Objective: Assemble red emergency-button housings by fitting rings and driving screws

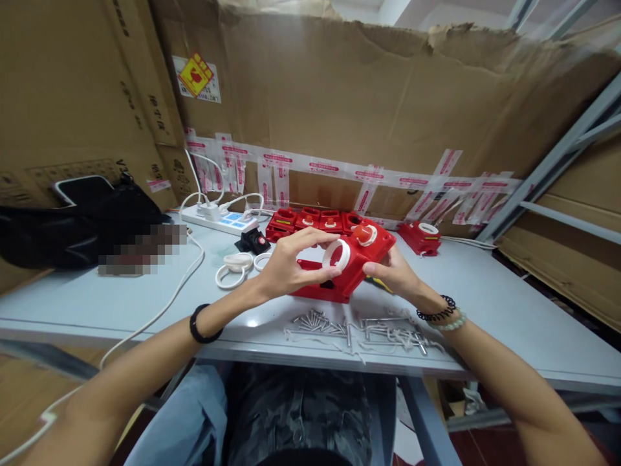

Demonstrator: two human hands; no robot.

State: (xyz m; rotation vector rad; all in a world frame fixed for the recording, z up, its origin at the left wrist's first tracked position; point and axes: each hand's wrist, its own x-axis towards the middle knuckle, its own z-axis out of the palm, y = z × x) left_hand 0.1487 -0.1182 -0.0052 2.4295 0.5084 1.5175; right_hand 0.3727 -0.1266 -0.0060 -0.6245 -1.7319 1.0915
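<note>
A red plastic box (358, 262) with a round red button on its top is lifted slightly off the table between both hands. My left hand (291, 262) pinches a white plastic ring (336, 254) against the box's near side, fingers curled round it. My right hand (392, 270) grips the box from the right and underneath. A flat red part (317, 291) lies under the box on the table. Several metal screws (359, 327) lie scattered just in front of my hands.
A row of red boxes (315, 221) and one separate red box (423, 237) stand at the back by the cardboard wall. White rings (237, 268), a small black part (253, 241), a power strip (220, 220) with cables and a black bag (72, 226) lie left. Metal shelving (557, 168) stands right.
</note>
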